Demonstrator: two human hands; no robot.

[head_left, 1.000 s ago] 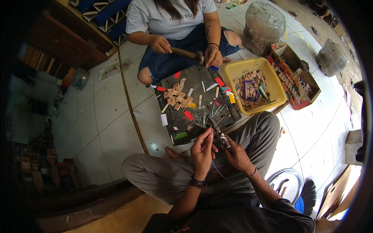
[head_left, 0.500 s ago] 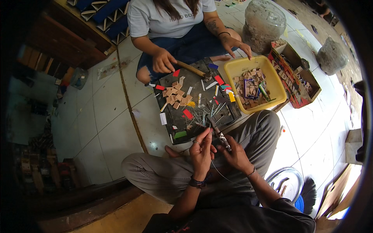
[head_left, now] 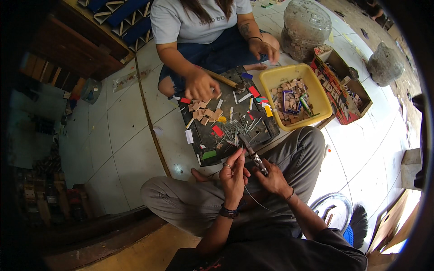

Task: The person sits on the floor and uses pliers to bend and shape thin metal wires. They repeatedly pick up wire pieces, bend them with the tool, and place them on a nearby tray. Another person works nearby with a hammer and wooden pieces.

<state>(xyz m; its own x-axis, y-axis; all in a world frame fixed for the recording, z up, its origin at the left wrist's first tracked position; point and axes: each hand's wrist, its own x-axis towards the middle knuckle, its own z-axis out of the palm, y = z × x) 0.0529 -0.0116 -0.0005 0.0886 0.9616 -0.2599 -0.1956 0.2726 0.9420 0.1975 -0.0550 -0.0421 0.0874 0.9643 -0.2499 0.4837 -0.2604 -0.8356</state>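
My left hand (head_left: 233, 177) pinches a thin metal wire (head_left: 253, 198), which curves from below the fingers down and right across my lap. My right hand (head_left: 272, 177) is closed around the handles of a pair of pliers (head_left: 255, 159). The pliers' jaws point up and left, close to my left fingertips; whether they touch the wire is too small to tell. Just beyond lies a dark board (head_left: 212, 151) bearing a heap of short cut wires (head_left: 236, 133), square wooden pieces (head_left: 202, 111) and coloured scraps. A hammer (head_left: 224, 80) lies at its far edge.
Opposite me sits a person whose hand (head_left: 202, 84) is over the wooden pieces. A yellow tub (head_left: 323, 92) of wooden pieces stands right of the board, beside an open cardboard box (head_left: 339, 97). A wire coil (head_left: 347, 207) and a dark-bristled brush (head_left: 360, 226) lie by my right arm.
The other person's one hand has moved from beside the hammer handle onto the wooden pieces; their other hand has drawn back from the tub. My hands and pliers have shifted only slightly left.
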